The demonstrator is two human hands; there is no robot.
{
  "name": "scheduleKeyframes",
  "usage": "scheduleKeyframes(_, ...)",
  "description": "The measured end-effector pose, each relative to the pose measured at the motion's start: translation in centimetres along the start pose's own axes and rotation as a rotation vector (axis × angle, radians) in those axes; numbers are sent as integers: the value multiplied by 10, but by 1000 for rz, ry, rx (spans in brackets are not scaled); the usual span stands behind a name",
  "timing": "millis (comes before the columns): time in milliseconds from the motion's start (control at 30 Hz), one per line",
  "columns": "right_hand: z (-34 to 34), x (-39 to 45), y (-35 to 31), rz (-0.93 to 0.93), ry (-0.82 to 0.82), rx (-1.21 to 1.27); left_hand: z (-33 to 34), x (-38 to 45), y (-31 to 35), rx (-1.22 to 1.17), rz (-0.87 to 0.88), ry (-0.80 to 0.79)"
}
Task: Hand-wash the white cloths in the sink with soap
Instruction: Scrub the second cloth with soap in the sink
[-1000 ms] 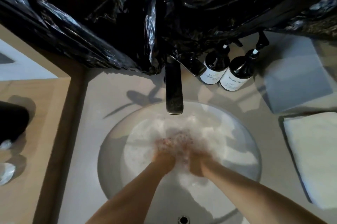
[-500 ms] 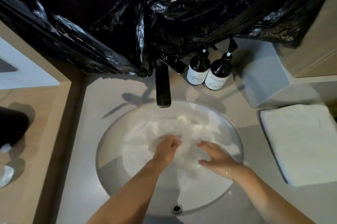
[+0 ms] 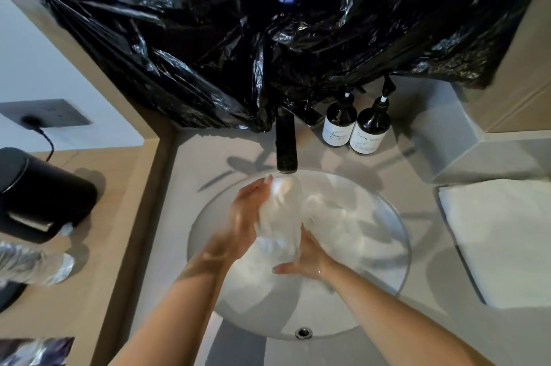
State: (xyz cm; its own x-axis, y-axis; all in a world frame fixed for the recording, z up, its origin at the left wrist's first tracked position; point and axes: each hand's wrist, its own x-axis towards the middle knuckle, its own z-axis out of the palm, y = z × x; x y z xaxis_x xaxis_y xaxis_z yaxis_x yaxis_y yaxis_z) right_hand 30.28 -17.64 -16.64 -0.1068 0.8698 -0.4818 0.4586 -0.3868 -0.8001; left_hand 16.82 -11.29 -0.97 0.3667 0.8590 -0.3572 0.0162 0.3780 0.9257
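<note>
A wet white cloth (image 3: 278, 228) is lifted out of the round white sink (image 3: 399, 273), stretched upright just under the black faucet (image 3: 286, 145). My left hand (image 3: 246, 216) lies along the cloth's left side with its fingers straight, pressing it. My right hand (image 3: 307, 261) cups the cloth's lower end from the right, thumb curled underneath. More white cloth (image 3: 346, 216) lies in the water in the basin's far right part. Two dark soap pump bottles (image 3: 354, 130) stand behind the sink, right of the faucet.
A folded white towel (image 3: 501, 240) lies on the counter at right, with a grey box (image 3: 465, 142) behind it. Black plastic sheeting (image 3: 268, 37) hangs over the back wall. On the wooden counter at left sit a black appliance (image 3: 41, 195) and a clear plastic bottle (image 3: 35, 265).
Both hands were down in the soapy basin on the cloth; now they have come up and hold one cloth between them under the faucet. The camera view has shifted back.
</note>
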Motion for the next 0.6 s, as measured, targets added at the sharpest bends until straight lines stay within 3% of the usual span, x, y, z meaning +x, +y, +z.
scheduleKeyframes(100, 14, 9, -6, 13, 86, 134, -7, 0, 16, -40, 54, 17)
scheduleKeyframes(233, -4, 7, -10, 97, 67, 52, -36, 7, 18, -85, 84, 142)
scheduleKeyframes(367, -51, -15, -14, 74, 109, 110, -70, 7, -8, 106, 229, 161)
scheduleKeyframes(500, -90, -43, -37, 45, 140, -52, -78, 9, -52, 287, 119, 328)
scheduleKeyframes(600, -99, -57, -55, 14, 140, -7, -78, 15, -86, 373, -68, 304)
